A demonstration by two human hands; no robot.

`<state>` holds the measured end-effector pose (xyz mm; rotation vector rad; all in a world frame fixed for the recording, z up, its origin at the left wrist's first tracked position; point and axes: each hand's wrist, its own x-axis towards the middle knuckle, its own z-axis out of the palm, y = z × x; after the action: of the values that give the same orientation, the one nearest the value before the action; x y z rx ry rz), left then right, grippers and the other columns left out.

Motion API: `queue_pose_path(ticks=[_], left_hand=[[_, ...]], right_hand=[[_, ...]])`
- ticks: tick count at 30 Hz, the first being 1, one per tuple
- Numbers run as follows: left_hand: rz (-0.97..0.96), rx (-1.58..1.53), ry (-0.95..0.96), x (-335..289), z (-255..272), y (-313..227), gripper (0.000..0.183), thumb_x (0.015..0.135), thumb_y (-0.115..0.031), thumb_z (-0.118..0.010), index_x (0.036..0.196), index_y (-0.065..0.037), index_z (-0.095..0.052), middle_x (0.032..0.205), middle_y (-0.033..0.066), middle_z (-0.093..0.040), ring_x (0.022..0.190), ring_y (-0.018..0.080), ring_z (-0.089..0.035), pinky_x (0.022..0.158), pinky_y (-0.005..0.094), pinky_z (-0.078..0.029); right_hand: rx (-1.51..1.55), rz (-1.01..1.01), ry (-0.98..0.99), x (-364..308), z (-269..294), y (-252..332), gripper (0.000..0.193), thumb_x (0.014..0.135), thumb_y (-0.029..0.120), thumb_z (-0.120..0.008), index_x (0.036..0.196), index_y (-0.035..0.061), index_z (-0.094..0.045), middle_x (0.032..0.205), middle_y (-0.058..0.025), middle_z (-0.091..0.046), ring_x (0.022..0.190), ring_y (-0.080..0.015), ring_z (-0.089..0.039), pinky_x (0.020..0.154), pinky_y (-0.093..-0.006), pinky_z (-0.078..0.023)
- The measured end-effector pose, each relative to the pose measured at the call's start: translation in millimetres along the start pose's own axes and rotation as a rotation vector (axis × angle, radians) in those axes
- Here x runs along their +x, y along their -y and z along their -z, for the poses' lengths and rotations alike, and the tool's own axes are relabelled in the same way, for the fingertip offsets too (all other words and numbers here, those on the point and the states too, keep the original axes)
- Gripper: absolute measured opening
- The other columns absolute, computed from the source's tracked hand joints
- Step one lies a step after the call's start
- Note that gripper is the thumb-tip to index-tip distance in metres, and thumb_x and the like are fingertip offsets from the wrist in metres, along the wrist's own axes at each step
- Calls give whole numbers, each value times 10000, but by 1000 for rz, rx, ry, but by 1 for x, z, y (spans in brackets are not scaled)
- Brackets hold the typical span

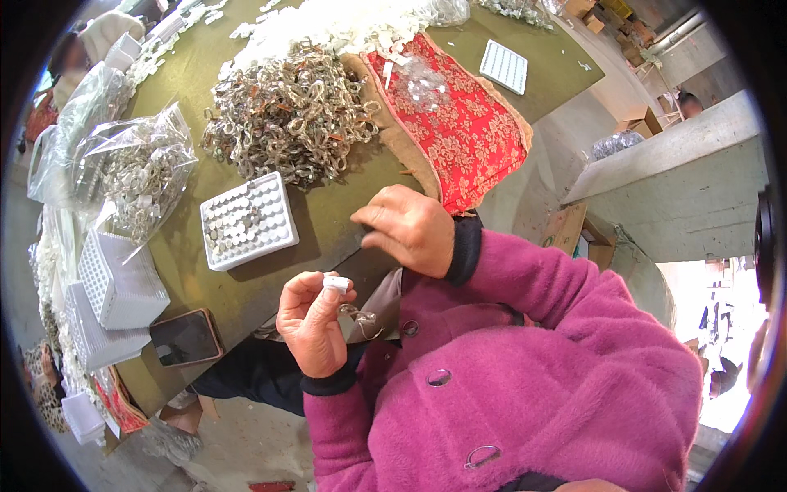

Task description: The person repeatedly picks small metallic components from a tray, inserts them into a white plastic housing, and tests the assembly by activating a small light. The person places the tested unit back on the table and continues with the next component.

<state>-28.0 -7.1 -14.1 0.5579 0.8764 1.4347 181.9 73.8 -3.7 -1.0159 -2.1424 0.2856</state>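
Note:
My left hand [314, 326] is closed, pinching a small white card tag [335, 284] between thumb and fingers. A thin, clear looped strand [361, 318] hangs beside that hand; whether it joins the tag I cannot tell. My right hand [410, 231] hovers by the table edge, fingers loosely bent and thumb apart, with nothing visible in it. Left of it, a white tray [277, 234] with rows of round wells holds small silvery discs [238, 223] in part of its wells. Behind the tray rises a large heap of brownish, translucent looped bands [287, 119].
A red floral cloth [471, 135] with small clear pieces drapes over the table edge. White tags [328, 25] are heaped at the back. To the left are a clear bag [139, 180] of loops, stacked white trays [123, 283] and a phone [187, 338]. Another tray [503, 67] lies far right.

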Motion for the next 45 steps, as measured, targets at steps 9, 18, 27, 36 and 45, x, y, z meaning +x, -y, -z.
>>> queue_pose_path(ticks=[9, 18, 27, 36, 45], left_hand=[[-6, 11, 59, -3, 0, 3, 215, 929, -11, -721, 1136, -5, -663, 1018, 140, -728, 882, 237, -714, 781, 364, -580], [54, -80, 100, -3, -3, 9, 251, 990, -87, -693, 1224, 3, -676, 1033, 125, -731, 876, 216, -701, 779, 318, -571], [44, 20, 118, -3, -3, 7, 223, 950, -22, -695, 1165, 33, -715, 1022, 123, -732, 855, 201, -692, 768, 316, -559], [133, -183, 82, -3, -13, 4, 215, 942, -11, -703, 1145, 59, -704, 968, 139, -733, 784, 214, -694, 738, 311, -570], [167, -36, 138, -1, -23, -13, 205, 992, -35, -659, 1184, 38, -668, 1014, 143, -736, 833, 210, -723, 723, 337, -622]], right_hand=[[207, 60, -97, 0, -3, 4, 171, 812, 30, -793, 959, 41, -708, 892, -74, -677, 808, -283, -664, 707, -369, -549], [508, -47, 37, 1, 13, 38, 99, 919, 25, -712, 990, 7, -646, 887, -125, -648, 790, -309, -669, 709, -379, -542], [257, 118, 173, 5, 20, 38, 170, 864, 27, -702, 983, 19, -582, 861, -129, -603, 780, -342, -635, 692, -429, -522], [507, -95, 230, 13, 29, 46, 105, 903, 19, -666, 978, 18, -592, 896, -141, -624, 842, -359, -653, 739, -417, -536], [501, -53, 209, 12, 24, 41, 92, 938, 42, -689, 993, 21, -619, 866, -125, -620, 761, -288, -659, 684, -381, -530]])
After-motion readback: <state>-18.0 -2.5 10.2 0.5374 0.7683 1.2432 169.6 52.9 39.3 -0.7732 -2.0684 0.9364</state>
